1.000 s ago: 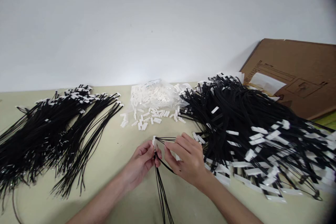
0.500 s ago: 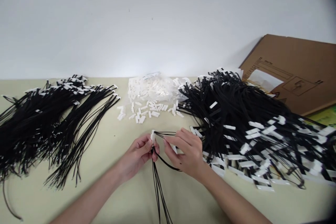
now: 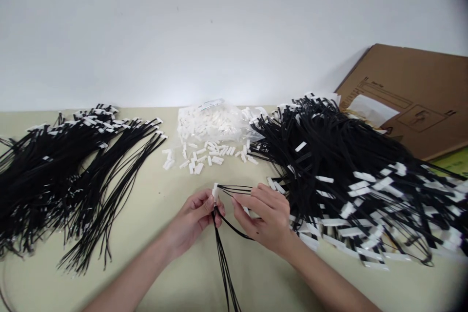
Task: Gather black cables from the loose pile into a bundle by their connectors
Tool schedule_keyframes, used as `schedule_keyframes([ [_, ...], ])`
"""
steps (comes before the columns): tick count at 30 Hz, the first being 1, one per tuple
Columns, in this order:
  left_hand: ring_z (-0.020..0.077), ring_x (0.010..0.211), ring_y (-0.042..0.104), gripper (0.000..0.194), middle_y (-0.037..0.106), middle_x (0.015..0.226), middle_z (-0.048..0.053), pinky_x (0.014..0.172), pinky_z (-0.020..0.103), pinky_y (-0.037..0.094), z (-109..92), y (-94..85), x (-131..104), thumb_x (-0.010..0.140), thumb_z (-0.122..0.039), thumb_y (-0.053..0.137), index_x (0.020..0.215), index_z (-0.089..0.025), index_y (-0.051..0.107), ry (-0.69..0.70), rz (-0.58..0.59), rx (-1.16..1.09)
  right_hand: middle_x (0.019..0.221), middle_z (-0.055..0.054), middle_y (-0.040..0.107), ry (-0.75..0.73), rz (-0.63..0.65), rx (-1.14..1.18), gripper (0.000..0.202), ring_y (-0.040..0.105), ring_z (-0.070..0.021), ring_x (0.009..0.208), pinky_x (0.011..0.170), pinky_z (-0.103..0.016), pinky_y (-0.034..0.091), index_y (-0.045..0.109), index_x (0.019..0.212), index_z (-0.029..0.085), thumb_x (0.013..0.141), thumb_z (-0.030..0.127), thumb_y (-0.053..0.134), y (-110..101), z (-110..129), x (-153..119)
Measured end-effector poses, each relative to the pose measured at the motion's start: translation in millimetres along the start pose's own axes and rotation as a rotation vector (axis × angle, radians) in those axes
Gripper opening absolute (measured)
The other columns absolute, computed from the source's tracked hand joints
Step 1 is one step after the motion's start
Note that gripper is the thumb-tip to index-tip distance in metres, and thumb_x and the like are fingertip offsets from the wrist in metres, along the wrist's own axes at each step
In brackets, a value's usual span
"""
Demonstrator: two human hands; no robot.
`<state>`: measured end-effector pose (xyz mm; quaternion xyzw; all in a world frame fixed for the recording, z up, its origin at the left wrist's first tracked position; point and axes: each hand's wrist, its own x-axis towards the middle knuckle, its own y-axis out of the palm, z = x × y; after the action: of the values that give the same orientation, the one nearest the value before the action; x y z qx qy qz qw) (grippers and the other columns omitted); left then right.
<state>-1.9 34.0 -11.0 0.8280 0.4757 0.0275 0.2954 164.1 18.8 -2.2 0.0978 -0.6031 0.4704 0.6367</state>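
A small white plastic connector (image 3: 215,191) stands upright in the pinch of my left hand (image 3: 197,214), low in the middle of the view. Thin black wires (image 3: 234,188) leave its top and run right into my right hand (image 3: 265,212), whose fingers are curled around them; their far ends are hidden behind the hand. From beneath the connector a bundle of black wires (image 3: 223,258) hangs toward the near edge. A thicker black cable (image 3: 234,229) curves from below my left fingers to under my right hand.
Loose white connectors (image 3: 212,151) lie ahead of my hands, before a clear plastic bag (image 3: 215,122) of more. Piles of black wire harnesses lie left (image 3: 47,175) and right (image 3: 321,141). A cardboard sheet (image 3: 420,97) leans against the wall at right.
My right hand has shifted slightly right, with a little more wire showing between it and the connector. The camera view has also moved slightly. Both hands keep their holds.
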Motion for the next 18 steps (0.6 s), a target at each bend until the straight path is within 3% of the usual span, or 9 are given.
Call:
schedule_keyframes([
  [18,0.0105,0.056,0.050,0.023,0.057,0.068,0.002,0.057,0.024,0.036,-2.9,-3.6,-1.2,0.079,-0.035,0.053,0.070,-0.014,0.056,0.026,-0.012,0.159,0.053,0.002,0.049,-0.036,0.078,0.022,0.010,0.037,-0.0096,0.049,0.048,-0.025,0.029,0.056,0.080,0.018,0.074,0.010,0.057,1.4,-3.5,2.9],
])
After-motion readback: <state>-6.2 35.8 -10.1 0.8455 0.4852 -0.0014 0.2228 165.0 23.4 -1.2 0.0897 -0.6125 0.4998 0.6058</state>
